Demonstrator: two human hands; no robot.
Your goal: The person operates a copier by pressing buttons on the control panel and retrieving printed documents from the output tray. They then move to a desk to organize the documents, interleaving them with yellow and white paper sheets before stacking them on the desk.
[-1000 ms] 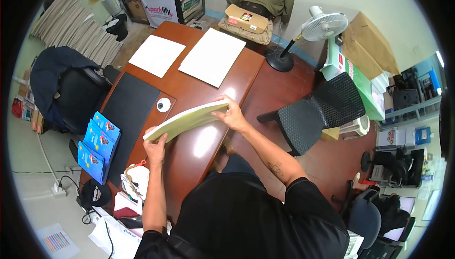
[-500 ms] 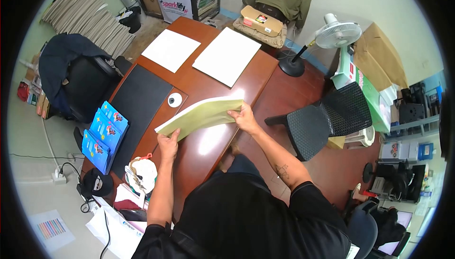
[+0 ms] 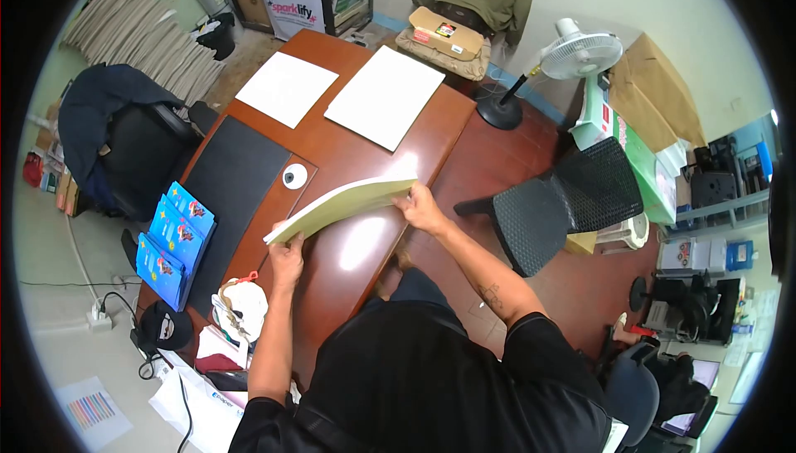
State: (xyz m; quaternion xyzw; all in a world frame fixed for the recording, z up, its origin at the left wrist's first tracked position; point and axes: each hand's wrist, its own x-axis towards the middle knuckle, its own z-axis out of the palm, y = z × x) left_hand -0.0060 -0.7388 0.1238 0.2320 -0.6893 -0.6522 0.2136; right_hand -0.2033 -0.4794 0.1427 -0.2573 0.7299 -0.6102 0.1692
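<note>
Centrally, I see both hands holding 1 yellowish paper stack above the desk, tilted so its right end sits higher than its left. My left hand grips the stack's lower left corner, fingers closed around the edge. My right hand pinches the upper right end, thumb on top and fingers beneath. The stack hangs over the bare brown part of the desk, just beside a small round white object and the black desk mat.

Farther along the desk lie 2 white sheet piles, flat and side by side, well apart from the held stack. Blue booklets stand in a rack at the desk's left edge, near a white bundle and a black cap.

Right of the desk stands a black mesh chair. Behind it a white fan rises from a round black base. A black office chair draped with a dark jacket stands at the left.
</note>
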